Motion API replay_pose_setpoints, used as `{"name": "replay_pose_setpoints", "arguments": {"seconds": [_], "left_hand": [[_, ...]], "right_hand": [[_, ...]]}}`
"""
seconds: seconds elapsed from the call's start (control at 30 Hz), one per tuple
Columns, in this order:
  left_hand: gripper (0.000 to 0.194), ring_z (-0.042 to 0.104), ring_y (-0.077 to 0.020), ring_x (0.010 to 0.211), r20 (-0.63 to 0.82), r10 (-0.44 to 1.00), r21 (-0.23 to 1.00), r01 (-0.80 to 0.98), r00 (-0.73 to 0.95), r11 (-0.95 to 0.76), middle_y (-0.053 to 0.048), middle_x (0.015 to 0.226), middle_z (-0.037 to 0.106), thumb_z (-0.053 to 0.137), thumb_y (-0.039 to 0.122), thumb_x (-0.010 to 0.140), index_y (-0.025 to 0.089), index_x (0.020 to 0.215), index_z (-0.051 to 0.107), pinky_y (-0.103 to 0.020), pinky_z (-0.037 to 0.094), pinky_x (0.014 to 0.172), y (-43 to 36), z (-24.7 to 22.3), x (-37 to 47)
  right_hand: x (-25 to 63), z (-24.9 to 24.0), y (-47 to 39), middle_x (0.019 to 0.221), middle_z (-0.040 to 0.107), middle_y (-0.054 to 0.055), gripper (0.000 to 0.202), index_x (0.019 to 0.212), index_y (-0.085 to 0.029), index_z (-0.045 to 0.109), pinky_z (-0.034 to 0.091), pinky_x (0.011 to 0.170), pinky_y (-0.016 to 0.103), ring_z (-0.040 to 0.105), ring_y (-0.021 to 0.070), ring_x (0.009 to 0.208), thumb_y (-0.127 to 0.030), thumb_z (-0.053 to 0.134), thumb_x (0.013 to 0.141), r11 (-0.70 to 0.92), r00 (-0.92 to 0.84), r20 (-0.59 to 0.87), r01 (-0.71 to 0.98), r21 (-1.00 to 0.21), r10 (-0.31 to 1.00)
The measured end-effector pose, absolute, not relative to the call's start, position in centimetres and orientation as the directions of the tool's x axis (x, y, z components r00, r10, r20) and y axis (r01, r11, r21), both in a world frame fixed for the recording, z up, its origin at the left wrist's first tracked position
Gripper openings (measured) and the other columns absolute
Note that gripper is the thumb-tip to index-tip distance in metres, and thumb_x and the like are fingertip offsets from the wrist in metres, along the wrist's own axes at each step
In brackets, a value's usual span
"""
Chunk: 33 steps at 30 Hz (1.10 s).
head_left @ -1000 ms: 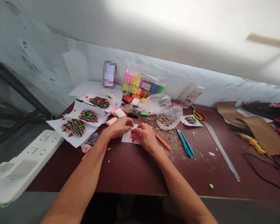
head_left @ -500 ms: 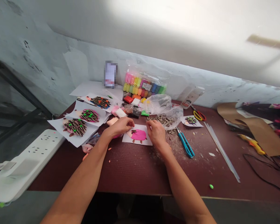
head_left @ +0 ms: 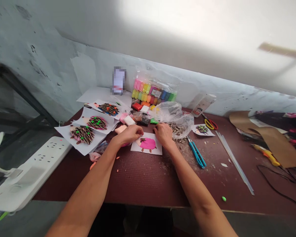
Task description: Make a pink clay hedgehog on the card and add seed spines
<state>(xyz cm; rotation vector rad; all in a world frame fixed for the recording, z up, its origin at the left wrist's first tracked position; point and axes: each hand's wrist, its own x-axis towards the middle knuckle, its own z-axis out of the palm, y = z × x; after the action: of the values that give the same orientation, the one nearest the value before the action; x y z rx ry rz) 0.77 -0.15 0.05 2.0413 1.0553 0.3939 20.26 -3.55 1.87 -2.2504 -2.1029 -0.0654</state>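
A white card point(head_left: 135, 149) lies flat in front of me, carrying a flat pink clay hedgehog body point(head_left: 148, 143) with small brown feet. A few dark striped sunflower seeds point(head_left: 143, 139) sit on its left part, near the head. My left hand point(head_left: 132, 133) rests at the card's upper left corner, thumb and fingertips pinched together; whatever they hold is too small to see. By the card's upper right corner, my right hand point(head_left: 164, 134) has its fingers curled closed, their tips hidden. Just beyond it lies a pile of sunflower seeds point(head_left: 177, 129).
Seed-covered hedgehog cards point(head_left: 82, 134) lie at left beside a white power strip point(head_left: 37, 168). Behind are coloured clay packs point(head_left: 154, 92) and a plastic bag point(head_left: 169, 111). To the right lie a blue utility knife point(head_left: 196, 154), scissors point(head_left: 210, 123), glue sticks point(head_left: 234, 163) and a glue gun point(head_left: 266, 154).
My right hand has shifted slightly away from me, toward the back of the card. My left hand stays pinched at the card's corner. The whole view has moved a little.
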Motion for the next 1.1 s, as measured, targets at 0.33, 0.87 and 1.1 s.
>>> {"name": "replay_pose_setpoints", "arguments": {"seconds": [0.33,0.87,1.1], "left_hand": [[0.024,0.063,-0.0177,0.077,-0.08,0.788,0.744,0.562,0.611,-0.361,-0.008,0.086,0.072,0.053,0.012,0.073,0.013,0.089,0.072,-0.025,0.044,0.066,-0.2,0.1,0.8],[0.024,0.062,-0.0175,0.076,-0.103,0.785,0.74,0.574,0.611,-0.35,-0.007,0.085,0.073,0.053,0.014,0.072,0.013,0.088,0.072,-0.025,0.044,0.066,-0.2,0.3,0.7],[0.026,0.061,-0.0168,0.073,-0.092,0.786,0.74,0.57,0.612,-0.357,-0.006,0.082,0.072,0.053,0.016,0.071,0.013,0.088,0.072,-0.025,0.043,0.063,-0.3,0.4,0.7]], "right_hand": [[20.4,1.6,-3.4,0.11,0.072,0.014,0.025,0.104,-0.018,0.074,0.042,0.083,0.03,0.062,0.0241,0.104,-0.027,0.052,0.098,-0.025,0.025,0.054,1.0,-0.003,0.998],[20.5,2.1,-5.5,0.092,0.075,0.003,0.018,0.095,-0.019,0.076,0.041,0.075,0.023,0.063,0.0148,0.08,-0.015,0.058,0.091,0.2,-0.174,0.099,0.861,-0.467,0.98],[19.5,1.3,-6.3,0.082,0.075,0.001,0.021,0.094,-0.022,0.08,0.041,0.069,0.021,0.061,0.0123,0.07,-0.014,0.061,0.087,0.174,-0.167,0.064,0.814,-0.555,0.984]]}}
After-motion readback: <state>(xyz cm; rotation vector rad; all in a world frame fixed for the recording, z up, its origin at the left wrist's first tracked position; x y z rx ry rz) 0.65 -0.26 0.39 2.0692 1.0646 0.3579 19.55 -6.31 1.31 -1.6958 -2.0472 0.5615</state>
